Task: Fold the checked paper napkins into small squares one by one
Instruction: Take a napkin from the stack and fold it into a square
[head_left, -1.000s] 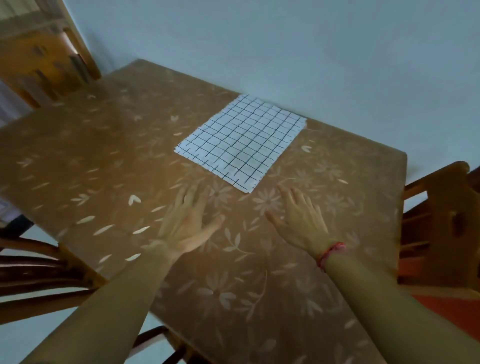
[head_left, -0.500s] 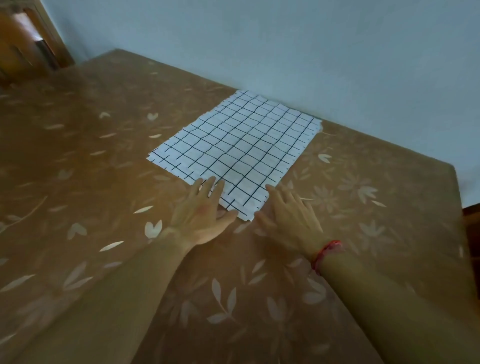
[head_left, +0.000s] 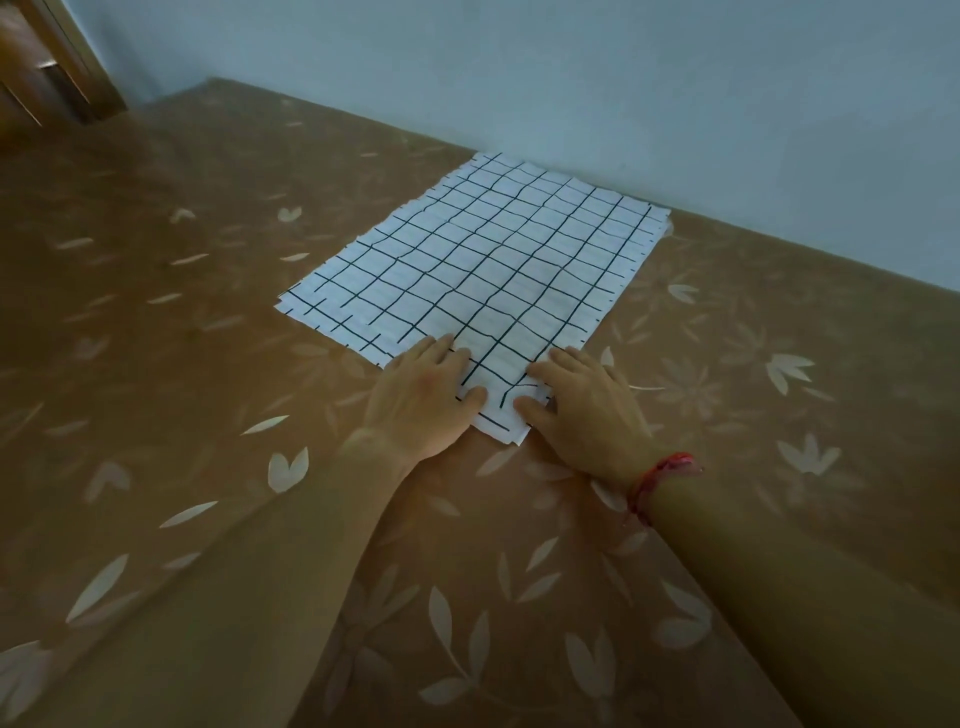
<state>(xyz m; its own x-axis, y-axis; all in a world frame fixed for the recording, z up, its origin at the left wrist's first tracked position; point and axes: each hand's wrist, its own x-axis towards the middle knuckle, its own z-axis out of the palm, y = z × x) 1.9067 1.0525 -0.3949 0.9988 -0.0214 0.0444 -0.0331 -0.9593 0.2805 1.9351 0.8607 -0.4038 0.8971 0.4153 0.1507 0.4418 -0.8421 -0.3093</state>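
Checked paper napkins (head_left: 483, 270) — flat pile on the flowery table (head_left: 208, 364), far edge near the wall (head_left: 623, 78) | left hand (head_left: 415, 400) and right hand (head_left: 587, 410) lie flat, fingers straight, on its near corner, gripping nothing | likely thin, light, tears easily — lift one sheet by that corner

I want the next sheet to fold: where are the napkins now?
In the head view, the napkins lie flat on the table, far edge close to the wall, with the left hand and right hand resting on the near corner.
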